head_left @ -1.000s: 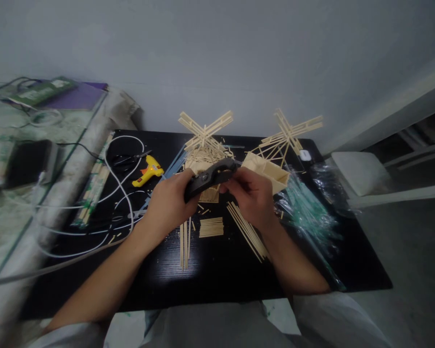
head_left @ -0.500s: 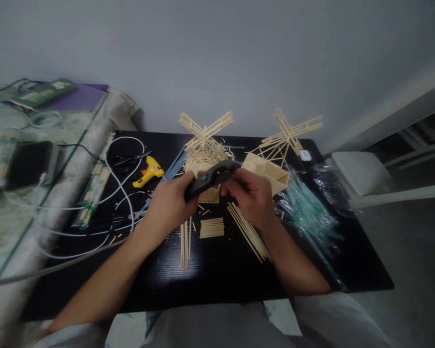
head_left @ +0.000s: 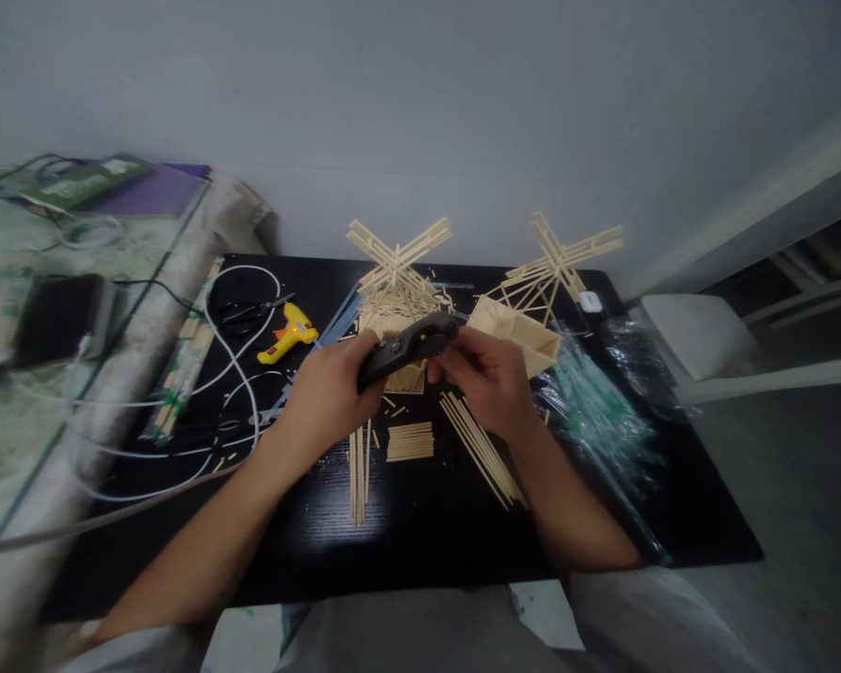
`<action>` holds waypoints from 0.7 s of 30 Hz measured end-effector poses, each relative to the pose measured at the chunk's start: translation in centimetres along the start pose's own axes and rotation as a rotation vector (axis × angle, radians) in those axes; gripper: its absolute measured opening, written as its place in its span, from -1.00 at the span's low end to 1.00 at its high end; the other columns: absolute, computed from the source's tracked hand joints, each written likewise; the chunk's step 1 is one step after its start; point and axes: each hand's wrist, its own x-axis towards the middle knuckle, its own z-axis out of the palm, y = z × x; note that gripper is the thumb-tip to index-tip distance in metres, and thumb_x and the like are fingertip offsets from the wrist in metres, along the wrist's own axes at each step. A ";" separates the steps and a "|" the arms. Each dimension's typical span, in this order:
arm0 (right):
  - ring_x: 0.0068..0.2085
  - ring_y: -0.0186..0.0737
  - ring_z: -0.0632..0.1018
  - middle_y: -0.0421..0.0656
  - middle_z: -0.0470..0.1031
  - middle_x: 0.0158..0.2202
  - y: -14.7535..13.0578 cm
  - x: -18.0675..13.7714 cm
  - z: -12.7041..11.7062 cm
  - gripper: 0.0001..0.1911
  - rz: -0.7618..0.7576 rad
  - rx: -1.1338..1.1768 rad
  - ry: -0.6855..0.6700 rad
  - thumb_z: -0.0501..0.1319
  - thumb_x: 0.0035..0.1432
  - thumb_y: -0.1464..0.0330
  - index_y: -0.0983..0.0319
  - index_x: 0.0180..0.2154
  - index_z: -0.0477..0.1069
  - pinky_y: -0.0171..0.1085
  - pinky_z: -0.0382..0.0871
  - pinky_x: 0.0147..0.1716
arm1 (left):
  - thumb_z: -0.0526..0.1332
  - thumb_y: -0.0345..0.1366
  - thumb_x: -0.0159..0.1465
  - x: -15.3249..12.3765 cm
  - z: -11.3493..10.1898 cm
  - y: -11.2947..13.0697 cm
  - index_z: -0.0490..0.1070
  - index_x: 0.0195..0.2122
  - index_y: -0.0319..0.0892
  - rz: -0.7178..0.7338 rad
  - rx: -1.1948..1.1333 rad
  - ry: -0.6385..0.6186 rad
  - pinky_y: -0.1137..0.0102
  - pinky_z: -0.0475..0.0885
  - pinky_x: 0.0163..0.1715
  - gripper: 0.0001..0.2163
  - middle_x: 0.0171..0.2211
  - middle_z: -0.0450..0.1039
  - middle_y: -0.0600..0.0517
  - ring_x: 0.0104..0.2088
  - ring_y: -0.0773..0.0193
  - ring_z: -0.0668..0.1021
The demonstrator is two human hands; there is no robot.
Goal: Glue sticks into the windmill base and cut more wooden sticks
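My left hand (head_left: 329, 388) is wrapped round a black hand tool (head_left: 406, 350) with a curved outline and a small pivot screw; its exact kind cannot be made out. My right hand (head_left: 491, 374) has its fingers pinched together at the tool's far end, and whatever lies between them is hidden. Below the hands, a row of short cut sticks (head_left: 410, 441) lies side by side on the black table (head_left: 420, 542). Long thin wooden sticks (head_left: 480, 449) lie by my right wrist, and a few more long sticks (head_left: 357, 481) are near my left hand.
Behind the hands stand two stick-built windmill-like crosses, one left (head_left: 396, 266) and one right (head_left: 559, 262). An open wooden box (head_left: 515, 332) is beside my right hand. At left are a yellow glue gun (head_left: 289, 335) and white cables (head_left: 235, 350). Clear plastic wrapping (head_left: 603, 411) lies at right.
The black tool has tilted very slightly at its far end, dipping a little toward my right fingers. Both hands stay in nearly the same place.
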 end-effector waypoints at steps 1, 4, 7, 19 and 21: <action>-0.48 -0.43 0.41 -0.28 0.49 -0.49 0.0 0.0 -0.1 -0.74 0.009 0.023 -0.020 0.27 0.38 0.25 0.22 -0.38 0.51 -0.35 0.29 -0.42 | 0.17 -0.34 0.21 0.0 0.0 0.0 0.23 -0.38 -0.10 0.006 -0.008 0.002 0.35 0.19 -0.44 -0.91 -0.46 0.41 0.05 -0.51 0.28 0.36; -0.51 -0.44 0.36 -0.27 0.50 -0.48 -0.1 0.0 -0.4 -0.71 0.038 0.032 -0.067 0.26 0.39 0.21 0.22 -0.37 0.51 -0.36 0.24 -0.47 | 0.16 -0.33 0.23 0.0 0.0 0.0 0.22 -0.37 -0.10 0.009 -0.022 0.010 0.35 0.20 -0.43 -0.91 -0.44 0.40 0.05 -0.50 0.28 0.36; -0.51 -0.44 0.35 -0.25 0.50 -0.47 -0.2 0.0 -0.5 -0.67 0.037 -0.010 -0.076 0.24 0.40 0.18 0.23 -0.37 0.50 -0.35 0.21 -0.50 | 0.16 -0.32 0.24 0.1 0.1 0.0 0.23 -0.35 -0.11 0.017 -0.022 0.006 0.35 0.21 -0.41 -0.92 -0.44 0.39 0.05 -0.48 0.27 0.38; -0.50 -0.42 0.39 -0.26 0.48 -0.50 0.3 0.0 -0.1 -0.66 0.014 -0.091 -0.017 0.20 0.43 0.20 0.22 -0.38 0.51 -0.35 0.23 -0.50 | 0.15 -0.36 0.21 -0.2 0.3 0.1 0.24 -0.40 -0.10 -0.038 0.008 -0.016 0.34 0.16 -0.48 -0.93 -0.55 0.35 0.07 -0.56 0.27 0.38; -0.50 -0.42 0.39 -0.26 0.48 -0.50 0.4 0.0 -0.1 -0.70 0.018 -0.083 -0.016 0.19 0.43 0.21 0.21 -0.32 0.53 -0.35 0.23 -0.50 | 0.15 -0.35 0.21 -0.1 0.3 0.0 0.24 -0.40 -0.10 -0.037 0.015 -0.019 0.34 0.15 -0.48 -0.92 -0.56 0.36 0.08 -0.56 0.28 0.38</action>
